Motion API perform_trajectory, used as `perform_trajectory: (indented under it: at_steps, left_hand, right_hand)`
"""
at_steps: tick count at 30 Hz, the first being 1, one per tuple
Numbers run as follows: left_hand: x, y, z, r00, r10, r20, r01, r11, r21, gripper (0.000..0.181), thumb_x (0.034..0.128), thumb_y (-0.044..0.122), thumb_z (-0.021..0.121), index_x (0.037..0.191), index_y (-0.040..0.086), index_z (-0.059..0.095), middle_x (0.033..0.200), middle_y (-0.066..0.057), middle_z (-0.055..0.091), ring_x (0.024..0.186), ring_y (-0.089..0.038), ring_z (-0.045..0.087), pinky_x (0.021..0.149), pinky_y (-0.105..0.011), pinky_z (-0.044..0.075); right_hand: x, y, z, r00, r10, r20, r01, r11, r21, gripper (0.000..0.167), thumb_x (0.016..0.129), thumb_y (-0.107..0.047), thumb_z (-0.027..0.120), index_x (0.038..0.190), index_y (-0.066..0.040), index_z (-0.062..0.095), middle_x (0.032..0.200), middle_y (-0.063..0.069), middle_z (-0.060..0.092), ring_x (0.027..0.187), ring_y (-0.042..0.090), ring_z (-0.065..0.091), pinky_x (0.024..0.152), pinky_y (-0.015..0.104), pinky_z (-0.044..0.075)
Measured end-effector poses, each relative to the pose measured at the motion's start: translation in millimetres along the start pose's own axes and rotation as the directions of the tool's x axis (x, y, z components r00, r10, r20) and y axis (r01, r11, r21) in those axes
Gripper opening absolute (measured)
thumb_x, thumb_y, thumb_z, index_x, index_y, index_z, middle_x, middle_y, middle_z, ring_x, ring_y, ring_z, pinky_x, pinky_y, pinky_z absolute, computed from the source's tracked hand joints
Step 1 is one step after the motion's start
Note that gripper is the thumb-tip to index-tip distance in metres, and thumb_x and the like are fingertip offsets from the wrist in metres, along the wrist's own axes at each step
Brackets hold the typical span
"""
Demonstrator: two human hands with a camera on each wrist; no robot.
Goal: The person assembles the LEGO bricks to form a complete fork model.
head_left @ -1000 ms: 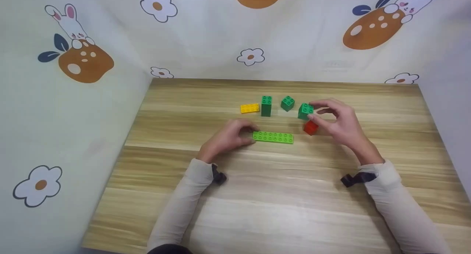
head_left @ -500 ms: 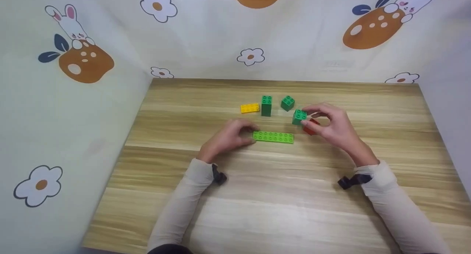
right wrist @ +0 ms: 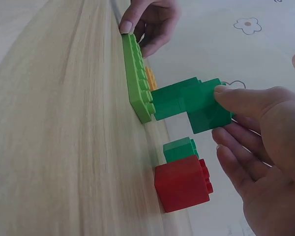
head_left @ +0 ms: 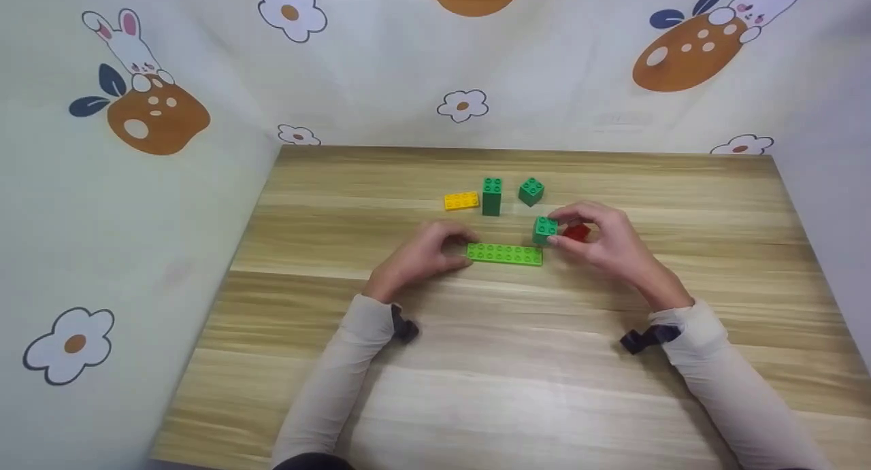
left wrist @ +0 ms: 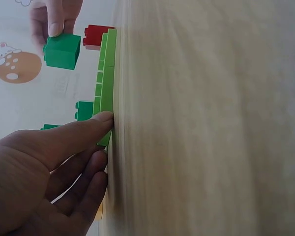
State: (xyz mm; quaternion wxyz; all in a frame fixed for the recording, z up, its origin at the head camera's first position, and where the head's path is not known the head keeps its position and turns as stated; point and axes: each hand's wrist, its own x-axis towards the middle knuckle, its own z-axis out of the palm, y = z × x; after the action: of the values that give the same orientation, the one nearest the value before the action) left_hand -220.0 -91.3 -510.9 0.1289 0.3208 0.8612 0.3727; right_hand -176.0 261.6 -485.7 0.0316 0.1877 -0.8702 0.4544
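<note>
Green block (head_left: 545, 230), raised, right of the head frame's centre: pinched by the right hand (head_left: 607, 242). Lime plate (head_left: 503, 254): left end pinched by the left hand (head_left: 427, 252). Judged risk: slack fingertips dropping the former; low knuckles knocking the red block (head_left: 577, 232).

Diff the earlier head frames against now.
The right hand moved left and toward the person, bringing the held green block near the right end of the light-green plate. Nothing newly gripped or released. The left hand still pinches the plate's left end; yellow brick, tall green block, red block unmoved.
</note>
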Motion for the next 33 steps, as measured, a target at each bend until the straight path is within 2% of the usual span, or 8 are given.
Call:
perform_trajectory:
  at_steps: [7, 13, 21, 26, 33]
  left_hand:
    - [0.4, -1.0, 0.1, 1.000, 0.006, 0.004, -0.006, 1.000, -0.007, 0.039, 0.0927, 0.015, 0.086, 0.130, 0.012, 0.077, 0.129, -0.002, 0.078, 0.123, -0.018, 0.069, 0.115, -0.039, 0.052]
    - [0.2, -0.5, -0.1, 1.000, 0.005, 0.004, -0.005, 1.000, -0.011, 0.039, 0.0932, 0.015, 0.085, 0.131, 0.012, 0.077, 0.130, -0.002, 0.078, 0.125, -0.018, 0.069, 0.116, -0.039, 0.052]
    - [-0.1, -0.5, -0.3, 1.000, -0.001, 0.007, 0.002, 1.000, -0.026, 0.039, 0.0934, 0.014, 0.084, 0.131, 0.012, 0.077, 0.132, -0.002, 0.078, 0.127, -0.018, 0.068, 0.118, -0.040, 0.051]
    - [-0.4, -0.1, -0.1, 1.000, -0.006, 0.007, 0.006, 1.000, -0.020, 0.039, 0.0933, 0.015, 0.085, 0.132, 0.013, 0.077, 0.132, -0.001, 0.077, 0.128, -0.018, 0.068, 0.118, -0.038, 0.050]
    - [-1.6, 1.3, 0.1, 1.000, -0.014, -0.008, 0.014, 1.000, -0.004, 0.038, 0.0933, 0.015, 0.085, 0.130, 0.014, 0.078, 0.130, 0.000, 0.078, 0.126, -0.017, 0.069, 0.116, -0.038, 0.052]
  right_hand:
    - [0.0, 1, 2, 0.996, 0.007, 0.090, -0.005, 1.000, -0.019, 0.032, 0.091, -0.020, 0.090, 0.121, -0.017, 0.080, 0.116, 0.001, 0.080, 0.096, 0.020, 0.073, 0.083, 0.032, 0.065]
    - [0.2, -2, 4, 0.991, 0.007, 0.130, -0.003, 1.000, -0.029, 0.032, 0.091, -0.019, 0.089, 0.122, -0.018, 0.080, 0.116, -0.001, 0.080, 0.094, 0.017, 0.070, 0.082, 0.030, 0.064]
    - [0.2, -2, 7, 0.992, -0.019, 0.127, 0.024, 0.999, -0.041, 0.032, 0.089, -0.014, 0.090, 0.120, -0.016, 0.080, 0.114, 0.001, 0.080, 0.094, 0.024, 0.072, 0.082, 0.044, 0.065]
    - [-0.3, -1, 9, 0.992, -0.046, 0.119, 0.054, 0.997, -0.063, 0.032, 0.089, -0.015, 0.090, 0.119, -0.016, 0.081, 0.113, 0.000, 0.079, 0.092, 0.024, 0.070, 0.080, 0.045, 0.063]
    - [-0.8, -1, 11, 0.991, -0.045, 0.128, 0.055, 0.996, -0.076, 0.032, 0.090, -0.018, 0.090, 0.121, -0.019, 0.080, 0.116, -0.002, 0.079, 0.100, 0.026, 0.071, 0.086, 0.044, 0.062]
